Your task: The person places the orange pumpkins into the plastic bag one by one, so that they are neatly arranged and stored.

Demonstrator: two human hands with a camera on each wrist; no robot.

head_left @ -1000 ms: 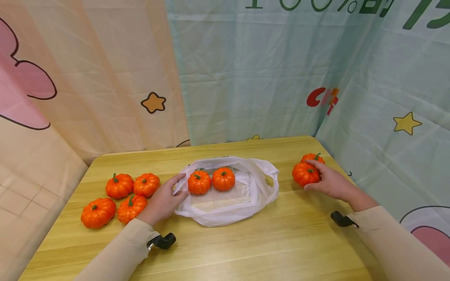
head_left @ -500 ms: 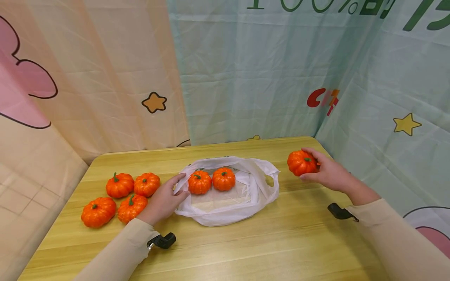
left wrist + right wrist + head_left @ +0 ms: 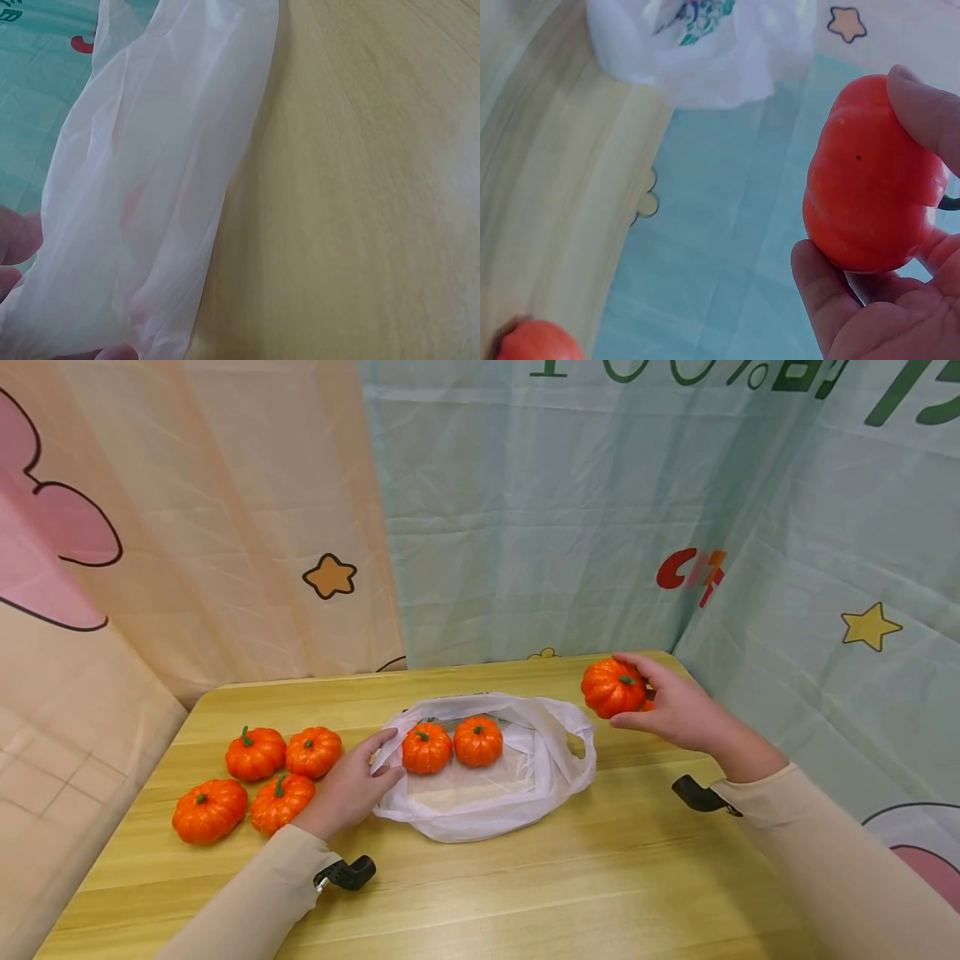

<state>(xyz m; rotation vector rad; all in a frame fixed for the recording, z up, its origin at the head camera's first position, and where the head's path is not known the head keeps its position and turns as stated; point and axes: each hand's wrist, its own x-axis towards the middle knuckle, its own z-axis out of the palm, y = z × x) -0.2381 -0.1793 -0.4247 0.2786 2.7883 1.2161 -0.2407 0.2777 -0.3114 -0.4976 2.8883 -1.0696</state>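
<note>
Right hand (image 3: 675,710) curled round a small orange pumpkin (image 3: 613,687), held clear above the bench (image 3: 525,877) near its far right corner, just right of the white plastic bag (image 3: 517,793). Left hand (image 3: 347,789) pinches the bag's left rim, fingers on the plastic. Two pumpkins in bag (image 3: 452,745). Four loose pumpkins (image 3: 258,775) sit by the left edge.

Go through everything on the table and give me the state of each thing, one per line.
White plastic bag: lying open, rim held by left hand.
Two orange pumpkins: inside the bag.
Orange pumpkin: lifted off the wooden table, gripped by right hand.
Four orange pumpkins: resting on the table, untouched.
</note>
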